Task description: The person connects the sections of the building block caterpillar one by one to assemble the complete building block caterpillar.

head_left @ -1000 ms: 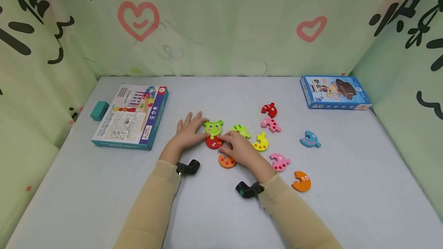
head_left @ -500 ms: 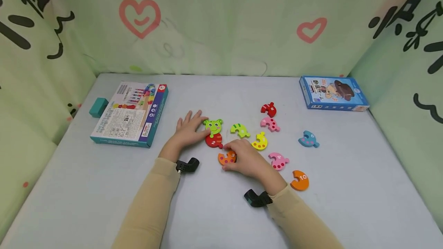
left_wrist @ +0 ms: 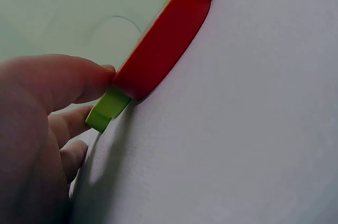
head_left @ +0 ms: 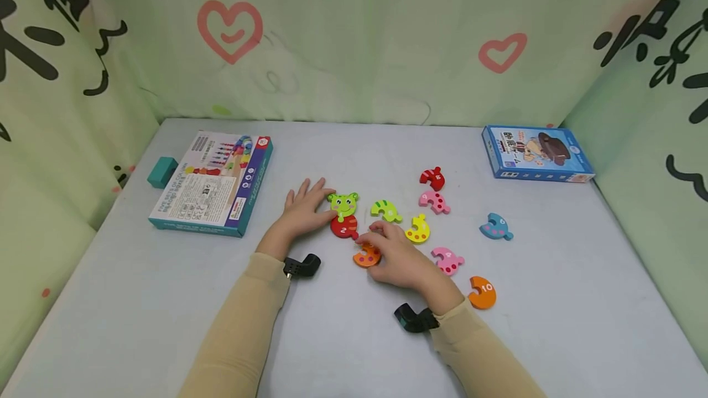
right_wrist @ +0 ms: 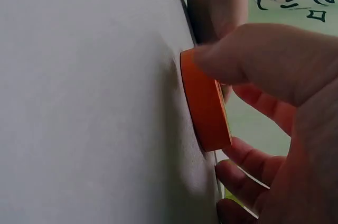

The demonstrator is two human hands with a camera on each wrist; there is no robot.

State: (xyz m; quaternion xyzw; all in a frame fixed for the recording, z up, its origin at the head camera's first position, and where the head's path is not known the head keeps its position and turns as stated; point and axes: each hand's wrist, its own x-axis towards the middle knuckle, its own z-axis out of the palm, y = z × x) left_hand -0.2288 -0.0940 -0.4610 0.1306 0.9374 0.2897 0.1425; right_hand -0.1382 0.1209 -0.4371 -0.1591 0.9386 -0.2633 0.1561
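Note:
A smiling green caterpillar-head puzzle piece (head_left: 344, 202) lies joined to a red piece numbered 2 (head_left: 343, 228). My left hand (head_left: 301, 214) pinches the head from its left side between thumb and index finger, the other fingers spread. In the left wrist view the thumb touches where the red piece (left_wrist: 169, 39) meets the green piece (left_wrist: 108, 105). Just below, my right hand (head_left: 401, 257) pinches a spotted orange puzzle piece (head_left: 364, 257), partly hidden by the fingers. In the right wrist view the thumb lies on the edge of the orange piece (right_wrist: 206, 110).
Loose curved pieces lie to the right: striped green (head_left: 386, 210), yellow (head_left: 418, 230), red (head_left: 434, 179), pink (head_left: 434, 201), another pink (head_left: 448, 261), blue (head_left: 496, 226) and orange 10 (head_left: 483, 292). A flat box (head_left: 212, 183), a teal block (head_left: 162, 172) and a blue box (head_left: 538, 153) stand farther out.
My right hand has let go of the red 2 piece, moved down and right, and taken hold of the orange piece, which has turned slightly. My left hand stays at the head.

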